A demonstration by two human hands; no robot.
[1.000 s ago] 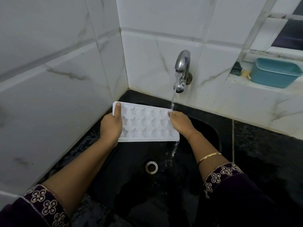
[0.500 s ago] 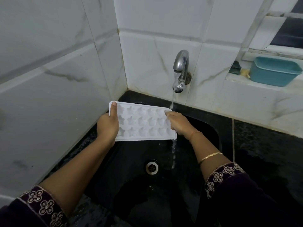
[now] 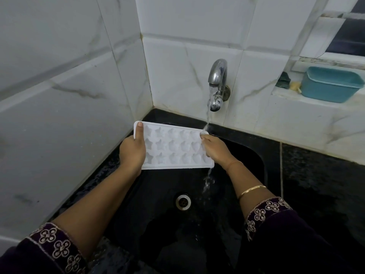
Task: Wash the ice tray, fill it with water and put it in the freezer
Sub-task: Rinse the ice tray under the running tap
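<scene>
A white ice tray (image 3: 173, 147) with star and heart shaped cells is held level over the black sink (image 3: 254, 161), under the chrome tap (image 3: 217, 86). My left hand (image 3: 132, 150) grips its left end, thumb lying along the top rim. My right hand (image 3: 214, 149) holds the right end, fingers on the tray's far right corner. Water runs from the tap onto that corner and my right fingers, then spills off the tray's near right edge into the sink.
The sink drain (image 3: 183, 201) lies below the tray. White tiled walls close in on the left and behind. A wet black counter (image 3: 320, 184) extends to the right. On the window ledge stands a teal tub (image 3: 331, 84) beside a dark scrubber (image 3: 284, 81).
The tray and both hands have shifted slightly left. The water stream keeps hitting the tray's right corner.
</scene>
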